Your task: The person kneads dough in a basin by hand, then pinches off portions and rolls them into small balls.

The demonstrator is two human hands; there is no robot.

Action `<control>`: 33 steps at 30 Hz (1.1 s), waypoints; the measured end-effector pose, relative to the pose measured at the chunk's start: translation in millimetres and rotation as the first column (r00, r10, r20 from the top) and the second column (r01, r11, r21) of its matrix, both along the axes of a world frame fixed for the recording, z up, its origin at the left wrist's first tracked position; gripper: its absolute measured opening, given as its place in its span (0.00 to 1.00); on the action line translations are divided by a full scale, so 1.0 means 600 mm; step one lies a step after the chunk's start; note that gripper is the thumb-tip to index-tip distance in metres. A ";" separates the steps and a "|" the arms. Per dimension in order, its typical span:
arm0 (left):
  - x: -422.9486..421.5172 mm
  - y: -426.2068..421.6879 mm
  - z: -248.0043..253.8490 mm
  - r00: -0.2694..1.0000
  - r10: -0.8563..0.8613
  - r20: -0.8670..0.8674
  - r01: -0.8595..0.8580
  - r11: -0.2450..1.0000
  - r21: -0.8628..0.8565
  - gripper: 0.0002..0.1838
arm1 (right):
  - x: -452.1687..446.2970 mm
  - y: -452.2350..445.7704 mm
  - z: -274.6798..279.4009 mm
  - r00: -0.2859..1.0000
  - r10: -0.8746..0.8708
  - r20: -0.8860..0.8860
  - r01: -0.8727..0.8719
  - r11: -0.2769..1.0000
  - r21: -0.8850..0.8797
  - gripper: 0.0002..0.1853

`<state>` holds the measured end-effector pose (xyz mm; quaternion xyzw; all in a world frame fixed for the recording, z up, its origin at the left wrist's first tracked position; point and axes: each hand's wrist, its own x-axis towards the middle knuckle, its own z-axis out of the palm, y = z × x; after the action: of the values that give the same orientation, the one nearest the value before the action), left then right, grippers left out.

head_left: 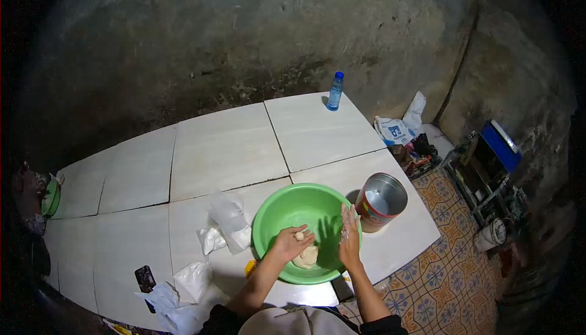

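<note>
My left hand is over the green basin, palm up, with a small dough ball resting on its fingers. Below it, a larger lump of pale dough lies on the basin floor, partly covered by that hand. At the basin's right side is my right hand, upright with fingers stretched out and white smears on them. It holds nothing, and its shadow falls inside the basin. Just beyond it stands a large open tin with a shiny inside and a red label.
White powder bags lie left of the basin, with another bag nearer me. A phone sits beside crumpled plastic. At the tiled table's far edge stands a water bottle. A bucket is on the floor at right.
</note>
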<state>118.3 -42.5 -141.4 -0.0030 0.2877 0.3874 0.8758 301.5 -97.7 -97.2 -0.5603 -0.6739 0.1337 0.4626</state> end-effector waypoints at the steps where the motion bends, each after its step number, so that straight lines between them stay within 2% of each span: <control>1: -0.002 0.006 -0.007 0.997 0.044 -0.067 -0.046 0.998 -0.030 0.22 | 0.000 -0.002 -0.008 1.000 -0.001 0.000 0.001 1.000 0.001 0.32; 3: 0.000 0.015 -0.023 0.991 0.074 -0.113 -0.075 0.997 0.002 0.22 | 0.001 -0.004 -0.025 1.000 0.021 -0.014 -0.021 0.998 -0.063 0.30; 5: -0.001 0.032 -0.046 0.972 -0.005 -0.236 0.025 0.996 0.082 0.22 | -0.005 -0.002 -0.033 1.000 -0.020 0.010 0.021 0.999 -0.047 0.27; 6: 0.007 0.033 -0.038 0.922 -0.011 -0.388 0.073 0.987 0.146 0.21 | -0.009 -0.002 -0.027 1.000 0.005 0.015 -0.004 0.996 -0.087 0.25; 7: 0.007 0.036 -0.036 0.921 -0.010 -0.389 0.073 0.987 0.146 0.21 | -0.013 -0.003 -0.019 0.999 0.030 0.020 -0.027 0.992 -0.127 0.22; 8: 0.009 0.038 -0.032 0.908 0.005 -0.420 0.111 0.962 0.251 0.20 | -0.020 -0.004 -0.009 0.995 0.028 -0.100 -0.046 0.983 -0.180 0.18; 9: 0.012 0.040 -0.034 0.894 0.022 -0.447 0.153 0.924 0.351 0.19 | -0.024 -0.001 -0.013 0.995 0.024 -0.101 -0.042 0.983 -0.179 0.18; 10: 0.017 0.039 -0.036 0.896 0.065 -0.438 0.132 0.906 0.403 0.17 | -0.025 0.005 -0.021 0.990 0.097 -0.098 -0.115 0.974 -0.197 0.18; 11: 0.018 0.040 -0.038 0.897 0.060 -0.438 0.137 0.904 0.405 0.17 | -0.028 0.009 -0.025 0.981 0.169 -0.096 -0.186 0.959 -0.214 0.19; 12: 0.017 0.040 -0.029 0.931 -0.037 -0.363 0.196 0.889 0.413 0.17 | -0.036 0.010 -0.013 0.975 0.189 -0.114 -0.210 0.953 -0.218 0.21; 13: 0.016 0.038 -0.019 0.949 -0.134 -0.285 0.250 0.869 0.426 0.17 | -0.039 0.015 -0.027 0.984 0.178 0.014 -0.175 0.976 -0.129 0.21; 15: 0.015 0.030 -0.015 0.948 -0.082 -0.307 0.212 0.881 0.422 0.18 | -0.041 0.024 -0.031 0.982 0.147 0.119 -0.122 0.974 -0.193 0.20; 16: 0.010 0.029 -0.018 0.962 -0.100 -0.256 0.196 0.901 0.386 0.18 | -0.043 0.025 -0.029 0.982 0.150 0.119 -0.126 0.974 -0.190 0.20; 17: 0.006 0.030 -0.021 0.972 -0.115 -0.203 0.182 0.920 0.348 0.19 | -0.044 0.026 -0.025 0.988 0.133 0.083 -0.114 0.973 -0.202 0.18; 21: -0.002 0.020 0.001 0.961 -0.140 -0.239 0.214 0.923 0.321 0.19 | -0.041 0.037 -0.004 0.996 0.087 0.021 -0.078 0.954 -0.288 0.14; 22: -0.005 0.025 -0.012 0.972 -0.141 -0.186 0.192 0.936 0.294 0.18 | -0.036 0.043 -0.015 0.989 0.096 -0.112 -0.122 0.958 -0.258 0.14; 25: 0.000 0.031 -0.021 0.951 -0.154 -0.266 0.229 0.933 0.278 0.17 | -0.020 0.058 -0.021 0.993 0.096 -0.071 -0.114 0.941 -0.318 0.15; 27: 0.001 0.034 -0.017 0.939 -0.163 -0.304 0.263 0.908 0.325 0.16 | -0.015 0.059 -0.019 0.993 0.111 -0.043 -0.118 0.956 -0.267 0.14; 29: 0.004 0.030 -0.016 0.916 -0.067 -0.396 0.253 0.862 0.440 0.16 | -0.017 0.054 0.000 0.992 0.109 -0.066 -0.123 0.947 -0.298 0.15; 31: 0.008 0.028 -0.015 0.912 -0.048 -0.408 0.230 0.882 0.411 0.16 | -0.012 0.054 -0.007 0.990 0.135 -0.047 -0.143 0.947 -0.286 0.16; 33: 0.007 0.021 -0.003 0.903 -0.032 -0.429 0.228 0.882 0.413 0.15 | -0.012 0.053 -0.012 0.975 0.116 -0.190 -0.163 0.954 -0.252 0.17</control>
<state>122.2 -29.9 -143.1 0.3025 0.3657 0.3746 0.7965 294.2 -66.2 -104.4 -0.5544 -0.6451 0.3038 0.4292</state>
